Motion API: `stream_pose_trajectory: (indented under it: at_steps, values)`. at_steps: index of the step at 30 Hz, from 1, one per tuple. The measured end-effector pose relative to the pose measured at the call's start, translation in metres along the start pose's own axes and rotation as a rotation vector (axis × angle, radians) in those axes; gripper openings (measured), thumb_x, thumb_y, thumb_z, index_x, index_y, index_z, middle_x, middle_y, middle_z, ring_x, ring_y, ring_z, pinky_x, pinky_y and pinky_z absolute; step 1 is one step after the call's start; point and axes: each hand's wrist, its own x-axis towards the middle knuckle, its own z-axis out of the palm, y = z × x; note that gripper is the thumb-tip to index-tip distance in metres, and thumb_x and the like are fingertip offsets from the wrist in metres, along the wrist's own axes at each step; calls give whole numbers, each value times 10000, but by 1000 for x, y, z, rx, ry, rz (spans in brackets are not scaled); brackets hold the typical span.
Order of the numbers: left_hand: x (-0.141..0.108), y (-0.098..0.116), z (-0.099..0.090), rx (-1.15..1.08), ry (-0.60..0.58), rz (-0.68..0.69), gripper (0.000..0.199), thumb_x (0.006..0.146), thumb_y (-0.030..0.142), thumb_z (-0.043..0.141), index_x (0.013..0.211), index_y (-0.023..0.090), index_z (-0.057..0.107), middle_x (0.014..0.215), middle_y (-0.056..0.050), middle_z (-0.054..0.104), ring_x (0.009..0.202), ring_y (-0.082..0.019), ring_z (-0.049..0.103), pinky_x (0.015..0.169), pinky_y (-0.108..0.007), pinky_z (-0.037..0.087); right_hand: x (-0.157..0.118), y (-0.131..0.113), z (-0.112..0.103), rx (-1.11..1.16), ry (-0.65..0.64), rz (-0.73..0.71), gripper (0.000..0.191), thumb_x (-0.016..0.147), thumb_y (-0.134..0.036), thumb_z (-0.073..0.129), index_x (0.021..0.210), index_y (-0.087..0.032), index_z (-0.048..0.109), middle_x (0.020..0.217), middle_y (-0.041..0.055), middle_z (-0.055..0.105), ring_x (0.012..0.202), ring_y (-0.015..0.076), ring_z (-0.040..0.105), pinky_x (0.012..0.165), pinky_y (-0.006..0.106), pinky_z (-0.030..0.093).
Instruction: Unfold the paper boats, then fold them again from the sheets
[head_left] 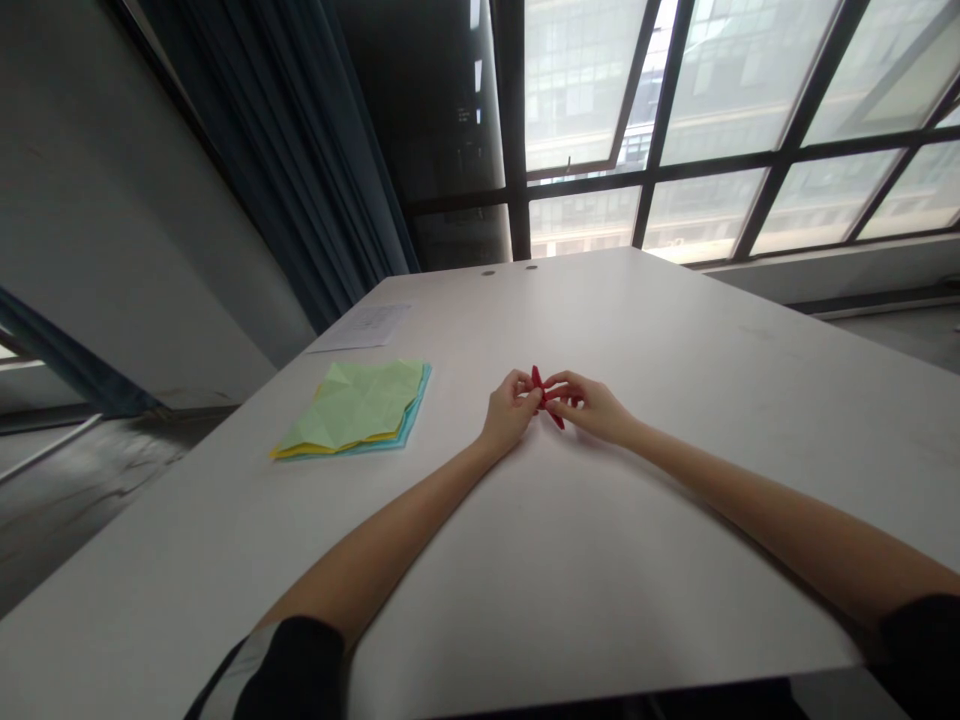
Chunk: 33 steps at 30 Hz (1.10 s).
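Red folded piece, seen in the head view, sits between the fingertips of both hands, low over the white table; whether it touches the tabletop is hard to tell. Its pointed ends stick out, one away from the wearer, the other towards the wearer and slightly right. The left hand pinches it from one side, thumb nearest the wearer and fingers curled behind. Opposite, the right hand has its fingers bent and tips nearly together on the piece. Gripping from both sides probably steadies something so small and leaves its points free.

Both forearms slant inward over the table, meeting ahead of the wearer. Left of the left hand lies a loose stack: a creased green sheet above yellow and blue ones, likely set aside to keep the working spot uncluttered. Beyond it rests a pale sheet.
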Motion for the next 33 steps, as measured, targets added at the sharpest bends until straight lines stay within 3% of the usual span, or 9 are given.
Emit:
stream_pose_trajectory:
  at_steps: [4,10,15,20,27,33]
  values:
    - [0,-7,-1,39,6,40,110,764,208,446,850,199,378,729,33,597,601,-93,586,571,-227,485,-1,0,0,-30,65,31,265,747,-181,506,1010,-215,515,837,30,700,652,135,598,614,266,447]
    - [1,-11,-1,106,-6,73,306,706,100,393,986,226,392,904,1,659,717,-118,616,680,-289,497,1,7,2,43,136,72,342,684,-92,449,994,-211,533,905,33,682,699,141,613,651,278,481]
    - [2,-9,-2,187,-30,147,273,683,60,393,877,178,544,1028,-61,627,1011,-174,571,806,-307,481,5,18,0,66,98,100,307,667,-83,430,891,-192,609,903,26,671,737,151,621,690,282,487]
    - [2,-8,-7,441,-105,178,287,670,37,430,863,147,612,1169,-121,541,1088,-204,519,802,-305,484,5,27,-3,-122,100,51,276,675,-103,458,879,-175,631,897,38,656,731,143,602,702,269,468]
    - [1,-6,-10,803,-282,305,346,676,54,462,893,216,677,955,-31,660,931,-173,568,895,-318,414,0,29,-11,-428,-130,-169,303,691,-105,465,907,-184,661,886,49,678,856,185,587,814,303,424]
    - [-2,-1,-8,823,-193,219,196,763,228,504,768,229,701,843,-29,689,890,-186,576,864,-314,401,3,29,-11,-452,-141,-136,233,797,-232,455,847,-197,680,852,47,685,839,184,590,809,303,419]
